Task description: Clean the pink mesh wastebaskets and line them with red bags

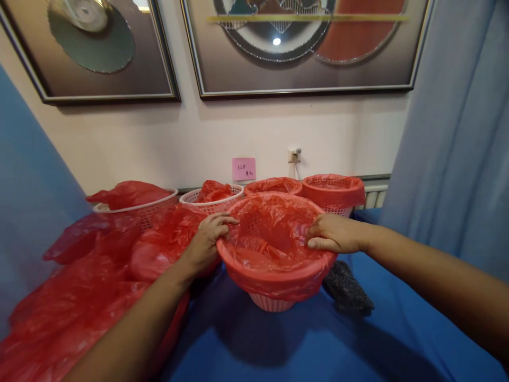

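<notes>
A basket with a pale ribbed base stands in front of me on the blue cloth. The red plastic bag lines its inside and is folded out over the rim, covering the upper wall. On the left rim, my left hand grips the bag's edge, its fingers curled over. Opposite it, my right hand is closed over the right rim, with its fingertips inside against the red plastic. The bag lies loose and wrinkled within the basket.
Behind stand white baskets with red bags, and more lined baskets. Loose red bags heap up at the left. A dark crumpled bundle lies right on the blue cloth. Blue curtains hang at both sides.
</notes>
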`<move>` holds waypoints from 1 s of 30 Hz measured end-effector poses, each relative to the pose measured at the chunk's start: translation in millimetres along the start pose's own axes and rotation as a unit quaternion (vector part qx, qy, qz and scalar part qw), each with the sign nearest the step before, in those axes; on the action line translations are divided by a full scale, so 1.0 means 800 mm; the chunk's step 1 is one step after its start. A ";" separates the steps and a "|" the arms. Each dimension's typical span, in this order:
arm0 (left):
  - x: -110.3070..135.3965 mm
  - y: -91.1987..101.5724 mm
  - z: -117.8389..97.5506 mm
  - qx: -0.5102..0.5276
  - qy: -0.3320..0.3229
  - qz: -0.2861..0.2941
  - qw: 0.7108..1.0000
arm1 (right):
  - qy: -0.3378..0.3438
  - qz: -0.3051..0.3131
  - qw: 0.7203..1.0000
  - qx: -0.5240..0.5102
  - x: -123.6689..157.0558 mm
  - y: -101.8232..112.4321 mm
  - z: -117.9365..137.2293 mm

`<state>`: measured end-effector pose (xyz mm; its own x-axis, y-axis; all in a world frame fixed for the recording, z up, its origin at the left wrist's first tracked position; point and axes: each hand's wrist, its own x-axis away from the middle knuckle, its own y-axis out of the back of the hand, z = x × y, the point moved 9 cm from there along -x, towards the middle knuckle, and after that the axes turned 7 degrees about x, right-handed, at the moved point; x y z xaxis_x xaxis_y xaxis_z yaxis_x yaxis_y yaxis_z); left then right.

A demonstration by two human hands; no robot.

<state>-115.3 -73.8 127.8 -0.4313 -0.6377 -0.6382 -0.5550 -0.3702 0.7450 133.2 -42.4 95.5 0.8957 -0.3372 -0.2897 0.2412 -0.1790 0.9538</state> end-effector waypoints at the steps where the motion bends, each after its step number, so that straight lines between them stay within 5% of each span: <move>1: -0.001 -0.001 0.002 0.003 -0.001 0.000 1.000 | 0.001 0.020 1.000 -0.007 0.002 -0.005 -0.001; 4: -0.006 -0.003 0.012 0.016 -0.010 -0.008 1.000 | 0.015 0.031 0.999 -0.035 0.010 -0.002 0.001; 10: -0.007 -0.014 0.036 0.045 0.006 -0.011 0.999 | 0.000 -0.109 0.994 -0.031 0.010 0.051 0.028; 17: -0.002 -0.008 0.019 0.027 0.027 -0.006 0.999 | -0.065 0.025 0.997 0.018 -0.025 -0.007 0.055; 24: 0.019 0.027 -0.053 0.030 0.004 -0.033 0.999 | -0.029 -0.133 0.989 0.064 -0.014 0.002 0.063; 27: 0.036 0.013 -0.074 0.023 -0.027 -0.028 0.999 | -0.032 -0.211 0.973 0.091 0.004 0.007 0.079; 30: 0.061 -0.013 -0.066 -0.039 -0.020 -0.063 0.997 | -0.077 -0.270 0.952 0.119 0.024 -0.001 0.084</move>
<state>-93.3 -136.8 98.9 -0.3905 -0.5565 -0.7333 -0.5503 -0.4974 0.6706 124.7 -111.1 84.0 0.5949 -0.2643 -0.7591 0.5435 -0.5635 0.6221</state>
